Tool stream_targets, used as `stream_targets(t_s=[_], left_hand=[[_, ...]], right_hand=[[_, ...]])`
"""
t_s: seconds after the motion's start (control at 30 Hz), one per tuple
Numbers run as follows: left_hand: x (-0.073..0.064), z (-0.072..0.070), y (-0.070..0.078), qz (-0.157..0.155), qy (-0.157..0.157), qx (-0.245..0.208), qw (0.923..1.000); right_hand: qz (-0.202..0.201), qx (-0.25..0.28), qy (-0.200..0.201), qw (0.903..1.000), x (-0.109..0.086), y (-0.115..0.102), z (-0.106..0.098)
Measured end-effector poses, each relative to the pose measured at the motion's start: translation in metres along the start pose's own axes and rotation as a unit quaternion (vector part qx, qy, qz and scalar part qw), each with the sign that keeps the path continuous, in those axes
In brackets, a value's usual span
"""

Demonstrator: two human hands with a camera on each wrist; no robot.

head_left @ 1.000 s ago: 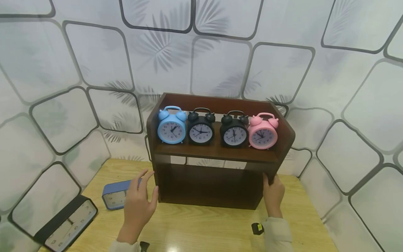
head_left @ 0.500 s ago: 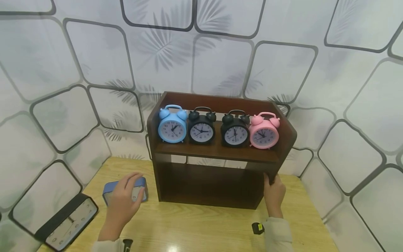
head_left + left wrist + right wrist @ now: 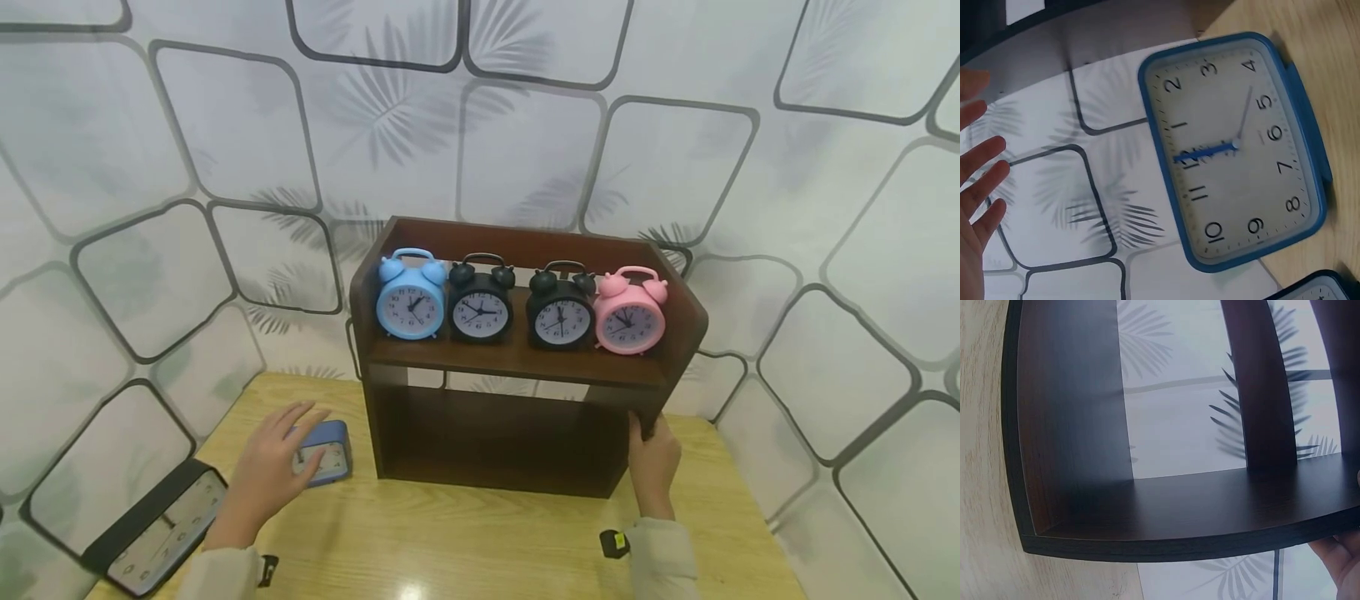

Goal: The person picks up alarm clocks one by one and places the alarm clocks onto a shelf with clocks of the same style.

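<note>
Dark-brown shelf (image 3: 495,437) stands at 12 o'clock from the person, upon the pale wooden table (image 3: 480,542). From my distant post I see its long front turned toward the person, probably so that what it holds can be read easily. Next in size is the black desk clock (image 3: 161,529), at 9 to 10 o'clock; it is set at a slant, I judge to aim its dial toward the middle. The blue desk clock (image 3: 330,454) stands between 10 and 11 o'clock, near the shelf's 9 o'clock wall, partly hidden by the left hand in my head view.

This left hand (image 3: 270,462), at 10 o'clock, has its fingers spread and holds nothing; the left wrist view shows it apart from the blue desk clock. The right hand (image 3: 652,467), near 2 o'clock, grips the front edge of the shelf's 3 o'clock wall, I suppose to keep the shelf steady.

Smallest are four alarm clocks, all on the upper board (image 3: 520,335). From the 11 o'clock side to the 1 o'clock side: light-blue clock (image 3: 411,308), black clock (image 3: 481,312), second black clock (image 3: 560,317), pink clock (image 3: 630,312). The side walls, I think, guard the outer ones from falling.
</note>
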State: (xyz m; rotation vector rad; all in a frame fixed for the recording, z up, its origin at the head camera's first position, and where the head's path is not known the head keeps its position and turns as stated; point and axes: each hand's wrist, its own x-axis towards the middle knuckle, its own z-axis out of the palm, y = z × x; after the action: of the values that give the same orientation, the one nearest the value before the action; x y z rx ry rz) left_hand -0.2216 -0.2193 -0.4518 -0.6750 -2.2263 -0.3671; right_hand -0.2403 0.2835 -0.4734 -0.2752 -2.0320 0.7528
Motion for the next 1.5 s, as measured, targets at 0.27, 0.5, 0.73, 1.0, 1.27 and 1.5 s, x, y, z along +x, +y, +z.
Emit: stream_targets(t_s=[0.27, 0.5, 0.73, 1.0, 1.27, 1.5], left_hand=[[-0.009, 0.01, -0.021, 0.005, -0.041, 0.004, 0.9991], [-0.017, 0.02, -0.033, -0.008, -0.083, 0.005, 0.9965], [-0.024, 0.03, -0.042, -0.025, -0.118, 0.013, 0.9926], [-0.026, 0.037, -0.05, -0.054, -0.147, 0.015, 0.9876], [-0.022, 0.041, -0.055, -0.082, -0.184, 0.021, 0.9792], [-0.018, 0.039, -0.053, -0.106, -0.213, 0.015, 0.9711]], right_hand=[[0.003, 0.002, -0.007, 1.0, 0.002, -0.002, 0.001], [-0.007, 0.007, -0.007, 0.9999, 0.002, -0.004, 0.002], [-0.006, 0.009, -0.012, 0.9999, 0.002, -0.005, 0.001], [0.0, 0.009, -0.009, 0.9999, 0.002, -0.003, -0.001], [0.003, 0.003, -0.004, 1.0, 0.0, -0.002, -0.002], [-0.004, 0.003, -0.01, 0.9999, -0.001, 0.002, 0.001]])
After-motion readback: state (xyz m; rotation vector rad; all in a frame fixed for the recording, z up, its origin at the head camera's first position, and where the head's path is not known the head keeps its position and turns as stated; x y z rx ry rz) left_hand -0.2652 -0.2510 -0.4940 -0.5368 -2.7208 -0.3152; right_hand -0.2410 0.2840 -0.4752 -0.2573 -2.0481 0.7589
